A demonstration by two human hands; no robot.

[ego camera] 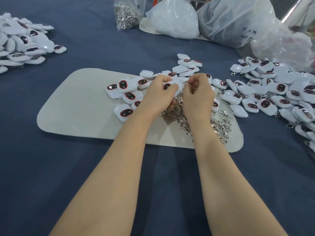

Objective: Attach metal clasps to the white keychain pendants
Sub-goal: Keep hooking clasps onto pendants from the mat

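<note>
My left hand [157, 96] grips a white pendant [172, 86] with a dark red-rimmed face, held above the beige mat [76, 106]. Right beside it, my right hand [198, 94] has its fingers curled and pinches a small metal clasp [185, 82] at the pendant's edge; the clasp is mostly hidden by the fingers. A heap of loose silver clasps [219, 125] lies on the mat under and to the right of my hands. Several loose pendants [126, 87] lie on the mat to the left of my hands.
A large pile of pendants [272, 89] spreads to the right, another pile [22, 43] at far left. At the back stand a clear bag of clasps [127, 14] and white plastic bags [173, 19]. Blue cloth [51, 167] covers the table.
</note>
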